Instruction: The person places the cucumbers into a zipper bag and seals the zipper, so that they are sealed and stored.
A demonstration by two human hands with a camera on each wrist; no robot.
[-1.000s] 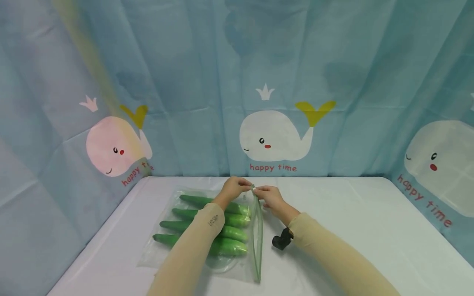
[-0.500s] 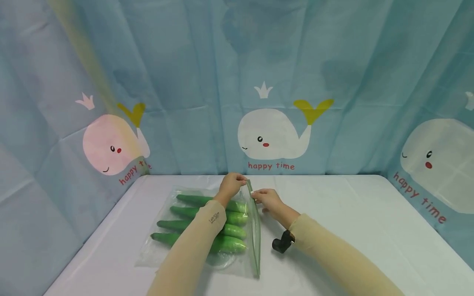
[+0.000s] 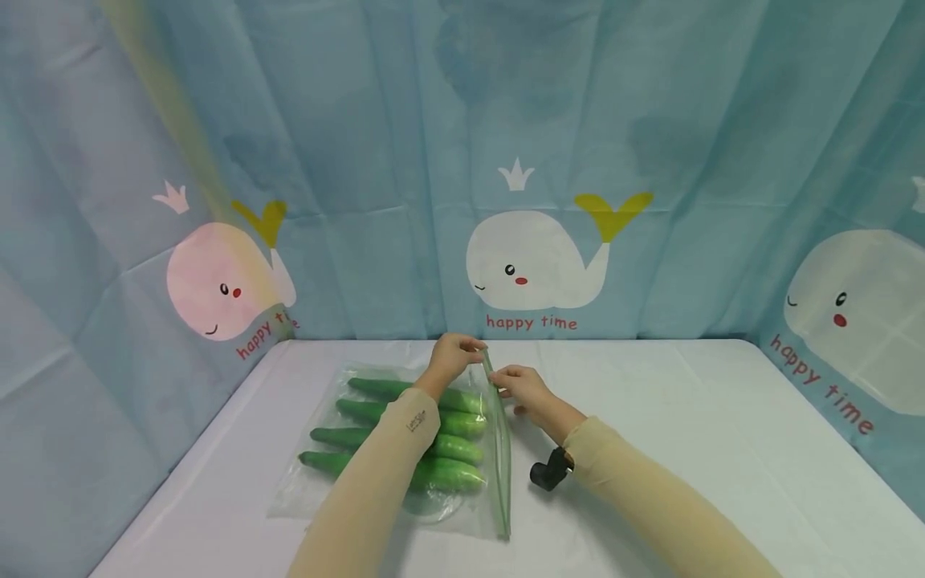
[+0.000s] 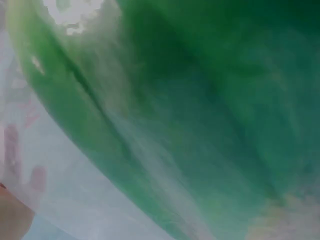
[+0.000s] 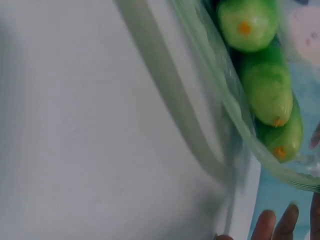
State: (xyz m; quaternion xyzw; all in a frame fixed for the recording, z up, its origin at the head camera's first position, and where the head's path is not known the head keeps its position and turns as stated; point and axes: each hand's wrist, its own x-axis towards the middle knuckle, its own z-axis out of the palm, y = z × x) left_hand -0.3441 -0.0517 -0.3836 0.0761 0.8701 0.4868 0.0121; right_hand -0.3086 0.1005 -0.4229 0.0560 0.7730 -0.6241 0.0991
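A clear zip bag (image 3: 318, 499) lies on the table with several green cucumbers (image 3: 448, 475) side by side inside. Its green zip edge (image 3: 505, 490) faces right, the two strips slightly parted along the near part. At the far corner of that edge, my left hand (image 3: 451, 355) pinches the strip between thumb and fingers. Just nearer, my right hand (image 3: 526, 388) pinches the same edge. Cucumber ends (image 5: 267, 92) show through the bag's mouth in the right wrist view, above some fingertips (image 5: 265, 225). Blurred cucumbers (image 4: 200, 110) under plastic fill the left wrist view.
A white-covered table (image 3: 650, 417) spreads right of the bag. Behind it and at both sides hangs a blue curtain (image 3: 390, 273) with whale prints. Under my right wrist hangs a small black camera (image 3: 551, 470).
A second ago both hands met at the far corner; my right hand has since slid a little nearer along the zip edge. My left hand keeps its hold on the corner.
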